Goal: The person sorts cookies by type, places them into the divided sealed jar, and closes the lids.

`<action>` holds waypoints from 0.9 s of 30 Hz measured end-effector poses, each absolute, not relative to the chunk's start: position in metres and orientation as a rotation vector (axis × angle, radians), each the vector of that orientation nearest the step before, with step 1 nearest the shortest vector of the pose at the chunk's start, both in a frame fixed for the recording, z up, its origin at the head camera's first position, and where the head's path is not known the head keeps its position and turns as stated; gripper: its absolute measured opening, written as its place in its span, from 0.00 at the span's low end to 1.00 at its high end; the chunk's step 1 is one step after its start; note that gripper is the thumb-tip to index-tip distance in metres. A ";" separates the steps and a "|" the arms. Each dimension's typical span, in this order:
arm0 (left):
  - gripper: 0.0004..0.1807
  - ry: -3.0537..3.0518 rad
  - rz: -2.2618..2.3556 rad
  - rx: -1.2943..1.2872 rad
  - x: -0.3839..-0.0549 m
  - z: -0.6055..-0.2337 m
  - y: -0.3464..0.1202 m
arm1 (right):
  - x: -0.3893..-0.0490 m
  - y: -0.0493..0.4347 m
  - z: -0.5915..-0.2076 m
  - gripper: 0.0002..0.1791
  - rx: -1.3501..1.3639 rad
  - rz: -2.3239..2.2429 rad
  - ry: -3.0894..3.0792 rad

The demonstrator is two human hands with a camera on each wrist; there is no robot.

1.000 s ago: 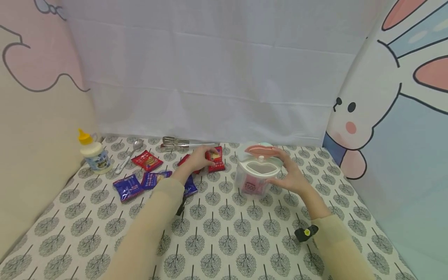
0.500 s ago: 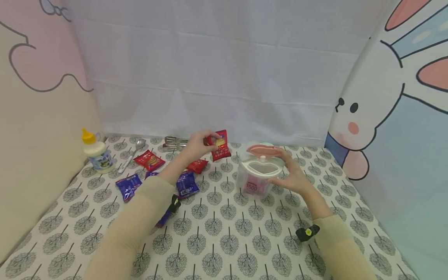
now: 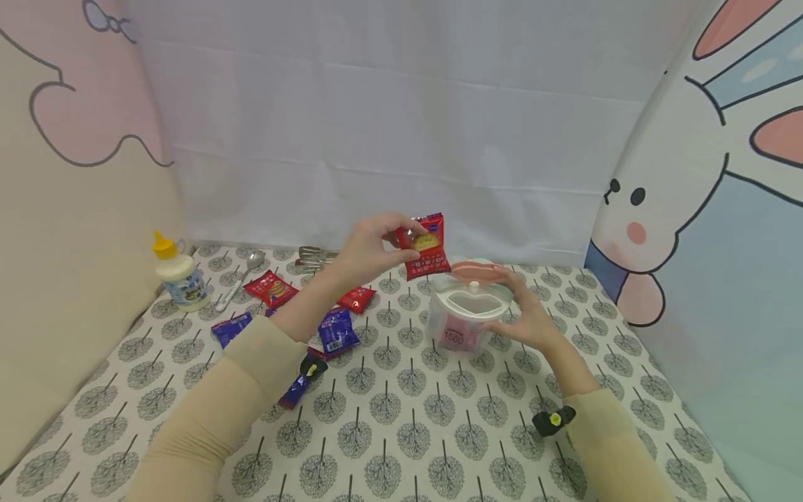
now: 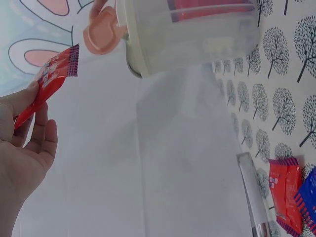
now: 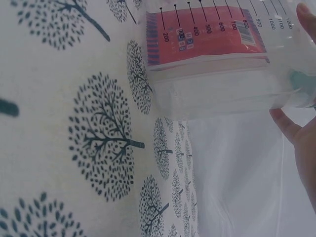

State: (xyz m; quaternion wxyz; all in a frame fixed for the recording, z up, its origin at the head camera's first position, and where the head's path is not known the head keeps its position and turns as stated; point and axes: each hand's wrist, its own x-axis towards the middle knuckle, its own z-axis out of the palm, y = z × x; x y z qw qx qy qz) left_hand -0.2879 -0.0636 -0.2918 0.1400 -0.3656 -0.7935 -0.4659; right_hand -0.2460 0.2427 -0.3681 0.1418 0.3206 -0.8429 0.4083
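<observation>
My left hand [image 3: 373, 252] pinches a red snack packet [image 3: 429, 247] in the air, left of and above a clear storage container [image 3: 458, 331]. In the left wrist view the packet [image 4: 55, 73] sits between thumb and fingers, its crimped end pointing outward. The container's pink flip lid [image 3: 479, 272] stands up, leaving the opening uncovered. My right hand [image 3: 530, 317] grips the container from the right, thumb low at the rim and fingers by the lid. Through the wall with printed measuring marks, the right wrist view shows another red packet [image 5: 212, 42] inside.
Left on the tree-patterned cloth lie red packets [image 3: 271, 288] and blue packets [image 3: 339, 330], partly behind my left arm. Farther left are a spoon [image 3: 241, 280] and a yellow-capped bottle [image 3: 183, 279]. Metal tongs [image 3: 316, 258] lie near the white backdrop.
My left hand has lifted the red packet off the table and carried it up and right toward the container. My right hand keeps its hold on the container.
</observation>
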 end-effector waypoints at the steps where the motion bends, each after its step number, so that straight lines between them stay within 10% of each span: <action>1: 0.17 -2.264 -1.333 -1.092 -0.286 -0.291 -0.059 | -0.246 0.243 -0.368 0.55 0.920 1.179 -2.439; 27: 0.10 -2.221 -0.887 -1.472 -0.283 -0.343 0.017 | -0.247 0.244 -0.373 0.56 0.954 1.205 -2.409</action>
